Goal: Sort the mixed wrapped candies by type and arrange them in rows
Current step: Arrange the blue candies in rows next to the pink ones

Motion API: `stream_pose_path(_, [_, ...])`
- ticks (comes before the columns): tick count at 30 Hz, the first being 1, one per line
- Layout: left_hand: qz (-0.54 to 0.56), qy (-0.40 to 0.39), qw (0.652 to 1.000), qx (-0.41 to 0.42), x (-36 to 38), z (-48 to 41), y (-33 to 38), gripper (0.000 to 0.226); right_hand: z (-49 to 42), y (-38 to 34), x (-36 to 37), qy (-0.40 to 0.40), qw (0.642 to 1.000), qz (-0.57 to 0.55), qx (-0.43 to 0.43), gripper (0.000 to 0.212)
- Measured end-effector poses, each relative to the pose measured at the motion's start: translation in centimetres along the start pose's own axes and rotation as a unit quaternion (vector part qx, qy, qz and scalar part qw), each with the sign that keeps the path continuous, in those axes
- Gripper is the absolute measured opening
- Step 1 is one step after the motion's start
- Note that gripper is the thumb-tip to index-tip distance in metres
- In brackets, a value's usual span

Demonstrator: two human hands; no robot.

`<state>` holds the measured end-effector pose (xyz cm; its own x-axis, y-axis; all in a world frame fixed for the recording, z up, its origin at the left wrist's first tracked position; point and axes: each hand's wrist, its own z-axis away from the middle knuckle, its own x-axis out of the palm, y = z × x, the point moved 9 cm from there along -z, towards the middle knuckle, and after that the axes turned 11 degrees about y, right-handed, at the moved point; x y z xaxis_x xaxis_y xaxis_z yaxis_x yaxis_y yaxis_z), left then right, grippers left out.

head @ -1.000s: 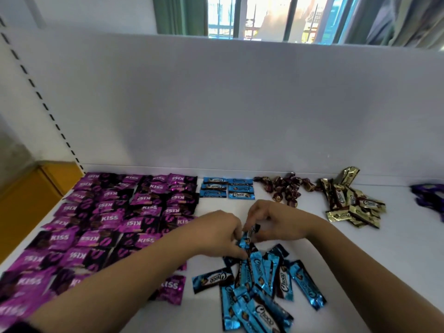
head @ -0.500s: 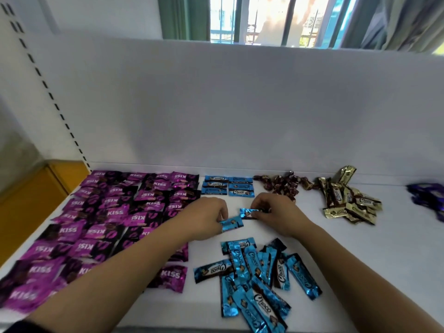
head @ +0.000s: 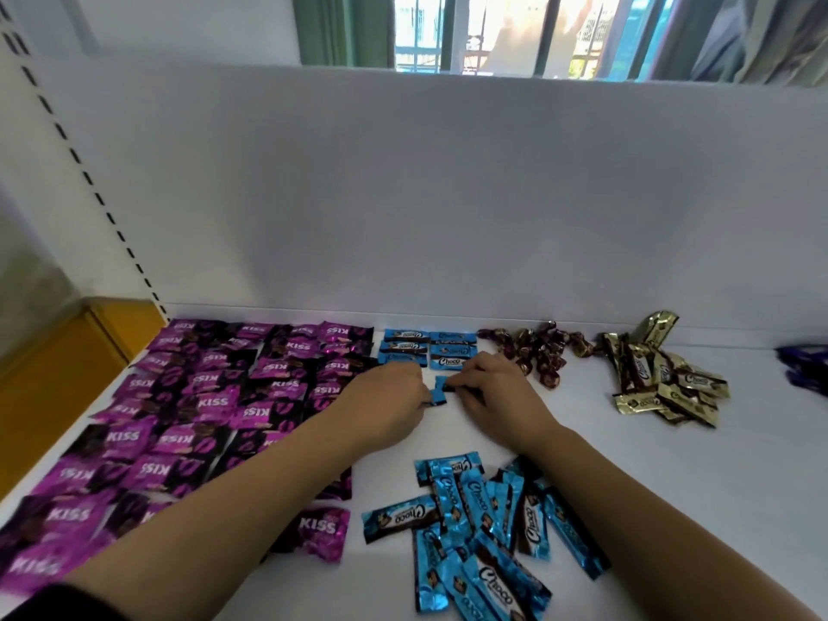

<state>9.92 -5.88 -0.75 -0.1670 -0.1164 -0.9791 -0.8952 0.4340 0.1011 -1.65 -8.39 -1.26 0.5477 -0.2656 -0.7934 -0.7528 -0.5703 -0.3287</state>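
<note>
A person's left hand [head: 390, 396] and right hand [head: 497, 396] each pinch a blue candy [head: 439, 389] just below the blue rows [head: 425, 349]. Set down carelessly, they could knock the laid rows crooked; the right forearm [head: 627, 495] could scatter the loose blue pile [head: 484, 531] beside it.

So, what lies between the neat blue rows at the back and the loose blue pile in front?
In the head view, the left hand and right hand, pinching blue candies between them, then bare table down to the pile.
</note>
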Motion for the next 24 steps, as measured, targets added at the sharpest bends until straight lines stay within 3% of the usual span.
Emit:
stream_pose_path(16, [-0.002,0.044,0.999,-0.013,1.2,-2.5,-3.5,0.03,-0.2,-0.3,0.0,0.026,0.999,-0.034,-0.014,0.03])
stream_pose_path(24, [0.029,0.022,0.999,-0.029,-0.9,-0.9,-1.7,0.026,-0.3,-0.1,-0.7,0.028,0.998,-0.054,-0.001,0.024])
